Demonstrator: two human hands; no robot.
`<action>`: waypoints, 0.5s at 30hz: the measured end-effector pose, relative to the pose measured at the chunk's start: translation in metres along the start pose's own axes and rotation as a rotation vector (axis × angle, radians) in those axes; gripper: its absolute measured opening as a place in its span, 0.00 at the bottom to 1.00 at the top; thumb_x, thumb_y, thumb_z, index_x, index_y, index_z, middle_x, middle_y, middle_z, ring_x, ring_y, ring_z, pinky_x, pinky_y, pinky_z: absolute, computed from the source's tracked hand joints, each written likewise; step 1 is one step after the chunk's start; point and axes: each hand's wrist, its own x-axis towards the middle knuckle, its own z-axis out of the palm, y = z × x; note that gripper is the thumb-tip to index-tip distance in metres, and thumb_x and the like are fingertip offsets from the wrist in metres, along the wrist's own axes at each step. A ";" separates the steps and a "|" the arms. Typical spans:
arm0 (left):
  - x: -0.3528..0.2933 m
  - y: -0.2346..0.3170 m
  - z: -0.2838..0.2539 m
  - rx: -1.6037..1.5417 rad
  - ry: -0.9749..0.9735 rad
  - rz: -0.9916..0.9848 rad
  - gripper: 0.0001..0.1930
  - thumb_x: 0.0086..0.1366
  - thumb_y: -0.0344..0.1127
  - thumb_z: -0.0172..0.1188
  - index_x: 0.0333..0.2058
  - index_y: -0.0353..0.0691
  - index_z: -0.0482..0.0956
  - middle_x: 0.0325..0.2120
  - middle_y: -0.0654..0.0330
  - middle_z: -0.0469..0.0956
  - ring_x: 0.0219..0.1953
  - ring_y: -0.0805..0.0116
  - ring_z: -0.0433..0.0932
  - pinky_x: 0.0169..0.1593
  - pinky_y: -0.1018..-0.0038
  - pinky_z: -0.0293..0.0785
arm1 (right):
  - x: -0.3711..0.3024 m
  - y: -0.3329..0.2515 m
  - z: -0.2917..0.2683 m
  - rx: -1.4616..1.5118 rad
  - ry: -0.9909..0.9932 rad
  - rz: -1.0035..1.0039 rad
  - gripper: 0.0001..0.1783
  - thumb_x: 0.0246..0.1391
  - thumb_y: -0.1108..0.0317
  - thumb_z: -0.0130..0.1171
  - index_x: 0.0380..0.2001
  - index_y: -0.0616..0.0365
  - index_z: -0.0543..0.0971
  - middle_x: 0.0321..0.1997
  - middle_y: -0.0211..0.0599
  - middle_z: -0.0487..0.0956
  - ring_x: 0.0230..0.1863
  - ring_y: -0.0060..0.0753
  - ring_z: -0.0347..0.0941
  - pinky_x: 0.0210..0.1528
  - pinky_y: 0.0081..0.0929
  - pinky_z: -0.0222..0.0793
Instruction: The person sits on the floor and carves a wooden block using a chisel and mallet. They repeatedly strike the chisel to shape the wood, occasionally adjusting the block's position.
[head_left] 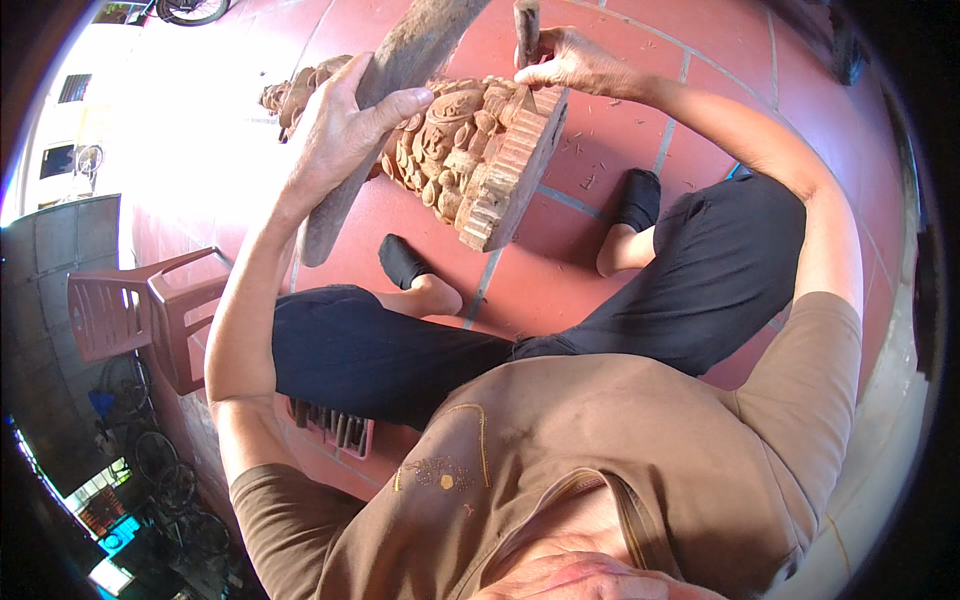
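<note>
A carved wooden piece [448,140], dense with raised rounded figures, lies on its side on the floor between my feet. Its grooved base edge [497,190] faces right. My left hand [335,128] is wrapped round a long, thick wooden mallet [410,55], which slants across the left part of the carving and hides some of it. In my right hand [580,65] is a chisel [527,32] with a wooden handle. Its handle points up, and its blade meets the carving beside the grooved edge, where the exact contact is hard to make out.
Small wood chips [588,165] are scattered over the red tiled floor [560,285]. A brown plastic chair [165,310] stands at the left. Beside my left thigh sits a tray of tools [350,432]. My feet in dark socks flank the carving. Bicycles [165,470] are farther left.
</note>
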 end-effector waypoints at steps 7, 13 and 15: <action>0.001 0.015 -0.005 -0.236 0.070 0.031 0.29 0.59 0.53 0.65 0.46 0.31 0.74 0.33 0.58 0.79 0.36 0.74 0.78 0.41 0.77 0.74 | 0.004 0.004 0.008 -0.129 0.049 -0.070 0.15 0.52 0.59 0.68 0.33 0.60 0.79 0.28 0.31 0.78 0.33 0.22 0.76 0.39 0.25 0.73; 0.004 -0.007 0.003 0.041 0.033 -0.126 0.41 0.55 0.58 0.67 0.55 0.28 0.69 0.40 0.51 0.79 0.42 0.65 0.79 0.45 0.70 0.75 | 0.006 0.004 0.010 -0.149 0.031 -0.086 0.15 0.52 0.59 0.67 0.33 0.60 0.79 0.28 0.30 0.79 0.33 0.22 0.75 0.40 0.25 0.72; 0.007 -0.016 0.009 0.170 -0.147 -0.123 0.41 0.55 0.59 0.66 0.54 0.28 0.70 0.39 0.51 0.79 0.39 0.66 0.78 0.44 0.70 0.74 | 0.006 0.010 0.009 -0.187 0.042 -0.128 0.15 0.53 0.59 0.67 0.32 0.60 0.79 0.28 0.29 0.79 0.32 0.22 0.74 0.39 0.25 0.71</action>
